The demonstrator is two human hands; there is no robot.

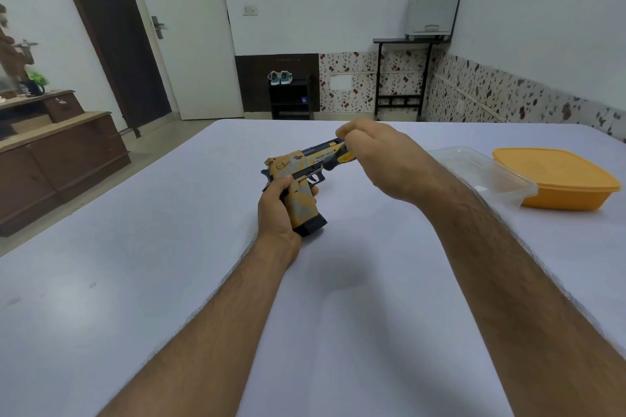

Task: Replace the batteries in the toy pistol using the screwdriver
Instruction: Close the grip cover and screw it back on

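Observation:
A tan and black toy pistol point(298, 167) is held above the white table point(169, 281), barrel pointing right and away. My left hand point(276, 210) grips its handle from below and the left. My right hand point(382, 159) is closed around a screwdriver point(338, 159) with a black and yellow handle. The screwdriver slants down to the left, and its thin shaft meets the pistol's side just above the trigger area. The tip itself is too small to make out.
An orange plastic container point(559, 179) stands at the right of the table, with a clear lid or tray point(481, 169) leaning against its left side. A wooden cabinet point(50, 159) stands left of the table. A door and shoe rack are at the far wall.

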